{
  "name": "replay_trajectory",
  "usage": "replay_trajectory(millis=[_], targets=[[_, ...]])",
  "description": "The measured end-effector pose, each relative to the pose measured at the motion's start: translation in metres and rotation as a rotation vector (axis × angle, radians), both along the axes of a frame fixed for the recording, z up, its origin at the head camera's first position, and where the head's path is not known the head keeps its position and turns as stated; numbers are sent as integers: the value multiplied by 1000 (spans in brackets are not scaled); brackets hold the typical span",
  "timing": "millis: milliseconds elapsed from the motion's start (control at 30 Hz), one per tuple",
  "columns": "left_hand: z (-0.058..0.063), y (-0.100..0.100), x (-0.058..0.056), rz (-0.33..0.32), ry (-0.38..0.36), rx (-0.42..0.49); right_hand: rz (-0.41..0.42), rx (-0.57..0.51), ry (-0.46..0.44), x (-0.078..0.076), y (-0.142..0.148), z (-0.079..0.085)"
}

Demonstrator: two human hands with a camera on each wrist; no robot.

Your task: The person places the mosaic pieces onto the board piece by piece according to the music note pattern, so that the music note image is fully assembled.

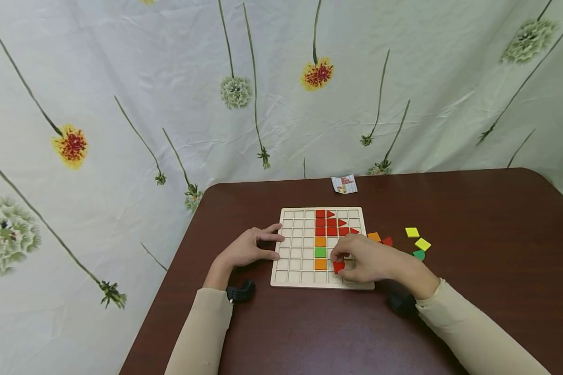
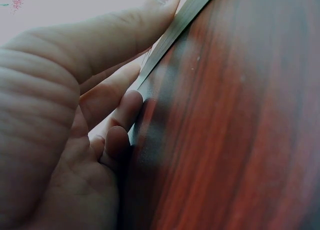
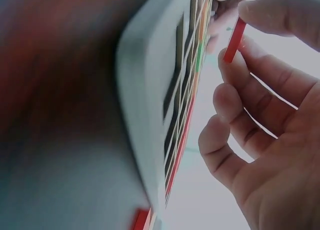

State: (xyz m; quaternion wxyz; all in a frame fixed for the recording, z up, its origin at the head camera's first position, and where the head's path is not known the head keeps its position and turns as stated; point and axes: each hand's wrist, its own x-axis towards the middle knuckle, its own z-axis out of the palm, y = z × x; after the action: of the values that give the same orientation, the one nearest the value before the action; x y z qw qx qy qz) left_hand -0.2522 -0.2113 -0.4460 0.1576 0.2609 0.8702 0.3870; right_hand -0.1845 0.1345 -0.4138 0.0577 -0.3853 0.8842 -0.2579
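A pale wooden grid board lies on the table. Red squares and triangles fill part of its upper right half. Below them, in one column, are an orange square, a green square and another orange square. My right hand pinches a red square tile between thumb and fingertips, over the lower part of the board, just right of the lower orange square. My left hand rests at the board's left edge, fingers mostly straight and touching it.
Right of the board lie loose tiles: an orange one, a red one, two yellow squares and a green one. A small printed pattern card sits at the table's back edge. A flowered cloth hangs behind.
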Motion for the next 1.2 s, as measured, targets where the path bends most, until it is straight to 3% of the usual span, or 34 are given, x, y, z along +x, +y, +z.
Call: replay_trajectory(millis=[200,433,800,1200], targets=[[0,0,0,-1,5,-5,74,2,46,0,-20,-5],[0,0,0,-3,5,-8,80,24,68,2,-33,-4],[0,-1,0,-1,17,-18,116,56,135,5,-35,-6],[-1,0,-1,-7,23,-6,122,18,123,2,-33,-6]])
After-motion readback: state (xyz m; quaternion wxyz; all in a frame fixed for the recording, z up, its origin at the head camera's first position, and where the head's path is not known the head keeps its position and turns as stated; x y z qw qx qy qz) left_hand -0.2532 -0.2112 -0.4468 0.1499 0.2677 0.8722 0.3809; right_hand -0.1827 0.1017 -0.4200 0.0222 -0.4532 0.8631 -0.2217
